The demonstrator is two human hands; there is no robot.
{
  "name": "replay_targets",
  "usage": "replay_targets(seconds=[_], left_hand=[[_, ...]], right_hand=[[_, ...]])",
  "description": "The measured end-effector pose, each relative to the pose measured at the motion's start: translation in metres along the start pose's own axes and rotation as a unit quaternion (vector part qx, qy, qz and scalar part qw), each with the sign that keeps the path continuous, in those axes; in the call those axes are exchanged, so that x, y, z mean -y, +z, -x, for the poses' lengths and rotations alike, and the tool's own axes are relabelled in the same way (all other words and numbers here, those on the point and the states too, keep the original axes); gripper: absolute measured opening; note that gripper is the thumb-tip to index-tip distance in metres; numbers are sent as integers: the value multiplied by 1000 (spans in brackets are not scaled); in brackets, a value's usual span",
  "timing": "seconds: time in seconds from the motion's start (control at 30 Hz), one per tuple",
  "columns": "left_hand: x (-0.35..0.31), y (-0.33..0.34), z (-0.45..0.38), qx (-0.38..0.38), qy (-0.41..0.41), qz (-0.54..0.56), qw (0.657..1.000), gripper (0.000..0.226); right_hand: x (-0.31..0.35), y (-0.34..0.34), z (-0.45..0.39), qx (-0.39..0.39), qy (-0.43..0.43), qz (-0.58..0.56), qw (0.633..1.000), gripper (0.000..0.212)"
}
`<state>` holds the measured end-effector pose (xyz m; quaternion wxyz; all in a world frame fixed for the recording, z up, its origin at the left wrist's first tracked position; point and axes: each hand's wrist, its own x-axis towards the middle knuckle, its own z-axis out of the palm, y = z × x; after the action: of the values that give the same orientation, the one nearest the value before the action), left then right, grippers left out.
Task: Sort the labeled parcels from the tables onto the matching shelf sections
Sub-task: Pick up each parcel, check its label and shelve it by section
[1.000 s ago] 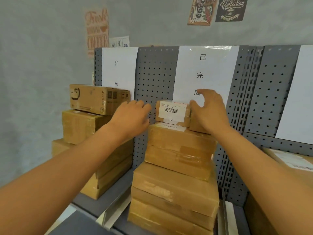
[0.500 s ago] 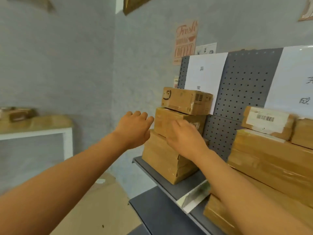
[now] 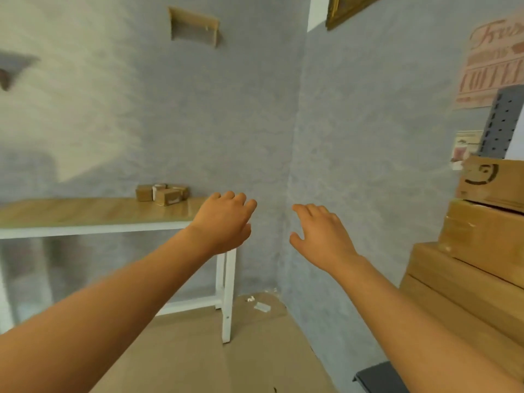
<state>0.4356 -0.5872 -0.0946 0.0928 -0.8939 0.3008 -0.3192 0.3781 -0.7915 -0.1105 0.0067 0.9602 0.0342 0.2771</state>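
Both hands empty, fingers loosely spread. Parcels point(image 3: 162, 193) sit clustered on the bench point(image 3: 93, 212), far end by the wall, up-left of my left hand point(image 3: 224, 222), which is nearer; right hand point(image 3: 321, 236) farther.

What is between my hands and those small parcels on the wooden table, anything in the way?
Nothing visible. Both the left hand and the right hand are empty and held out in open air, and the small parcels sit at the back of the wooden table, whose top shows nothing else in front of them.
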Motion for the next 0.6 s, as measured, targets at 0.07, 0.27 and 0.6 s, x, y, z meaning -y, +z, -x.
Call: replay_targets(seconds=[0.07, 0.27, 0.6], left_hand=[[39, 16, 8, 12, -20, -4, 1000, 37], [133, 71, 15, 31, -69, -17, 997, 39], [264, 200, -44, 84, -132, -44, 987, 45]], right_hand=[[29, 22, -27, 4, -13, -15, 1000, 56], [101, 84, -119, 18, -61, -51, 997, 50], [160, 217, -280, 34, -110, -108, 987, 51]])
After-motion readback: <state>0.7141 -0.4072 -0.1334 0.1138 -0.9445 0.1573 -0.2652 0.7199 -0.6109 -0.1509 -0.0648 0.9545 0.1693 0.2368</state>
